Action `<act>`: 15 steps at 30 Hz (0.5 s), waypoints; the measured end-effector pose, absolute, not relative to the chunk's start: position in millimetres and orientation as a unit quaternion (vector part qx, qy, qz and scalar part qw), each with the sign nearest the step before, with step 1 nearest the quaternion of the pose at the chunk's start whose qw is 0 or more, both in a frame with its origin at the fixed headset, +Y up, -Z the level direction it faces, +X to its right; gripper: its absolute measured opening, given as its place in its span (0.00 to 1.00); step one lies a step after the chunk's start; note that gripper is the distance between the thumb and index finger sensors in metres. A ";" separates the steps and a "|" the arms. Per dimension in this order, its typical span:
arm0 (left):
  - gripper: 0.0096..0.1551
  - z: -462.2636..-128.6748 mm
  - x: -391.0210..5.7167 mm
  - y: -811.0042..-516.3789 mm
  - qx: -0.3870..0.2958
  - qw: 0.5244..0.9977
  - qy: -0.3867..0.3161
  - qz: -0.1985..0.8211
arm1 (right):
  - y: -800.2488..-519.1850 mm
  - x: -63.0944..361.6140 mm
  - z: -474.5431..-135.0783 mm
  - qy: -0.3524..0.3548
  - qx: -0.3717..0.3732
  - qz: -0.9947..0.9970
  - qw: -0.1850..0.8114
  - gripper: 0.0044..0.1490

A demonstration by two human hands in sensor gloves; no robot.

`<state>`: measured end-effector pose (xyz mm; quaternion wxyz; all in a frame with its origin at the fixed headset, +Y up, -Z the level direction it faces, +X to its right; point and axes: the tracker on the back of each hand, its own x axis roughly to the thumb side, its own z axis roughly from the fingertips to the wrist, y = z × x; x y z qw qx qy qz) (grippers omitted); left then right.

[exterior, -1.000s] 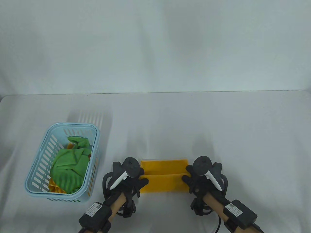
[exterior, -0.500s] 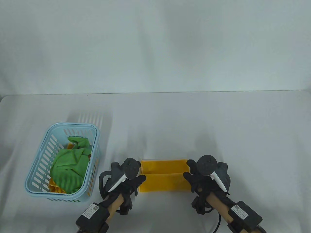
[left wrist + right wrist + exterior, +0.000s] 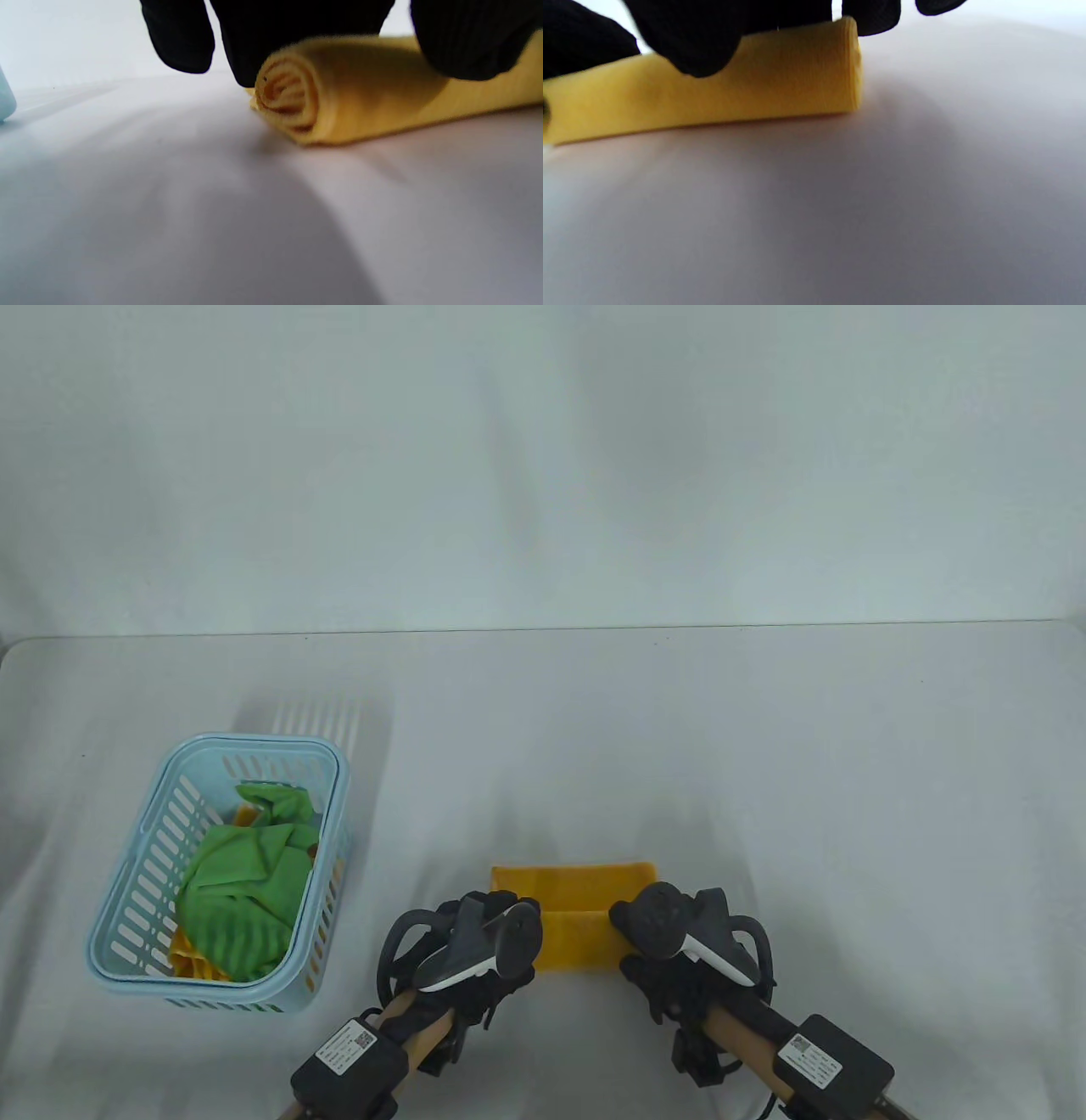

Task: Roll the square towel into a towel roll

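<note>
A yellow towel (image 3: 577,909) lies near the table's front edge, its near part wound into a roll and a flat strip still lying beyond it. My left hand (image 3: 488,937) rests on the roll's left end, whose spiral (image 3: 286,99) shows in the left wrist view under my gloved fingers (image 3: 466,38). My right hand (image 3: 657,933) rests on the right end. In the right wrist view the roll (image 3: 746,89) lies under my fingers (image 3: 704,38).
A light blue slotted basket (image 3: 127,937) stands at the left, holding crumpled green cloths (image 3: 242,891) over yellow ones. The white table's back edge (image 3: 543,629) runs across the middle of the view.
Both hands have moved inward onto the towel's ends and turned over. The near part of the towel, a flat fold before, is now a roll.
</note>
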<state>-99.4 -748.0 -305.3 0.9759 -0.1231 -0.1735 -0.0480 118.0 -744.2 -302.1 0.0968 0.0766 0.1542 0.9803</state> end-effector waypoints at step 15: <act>0.46 -311.3 -102.0 -752.6 -0.146 0.975 -0.160 -0.048 | -751.4 117.6 -308.9 0.132 0.073 0.985 0.080 0.42</act>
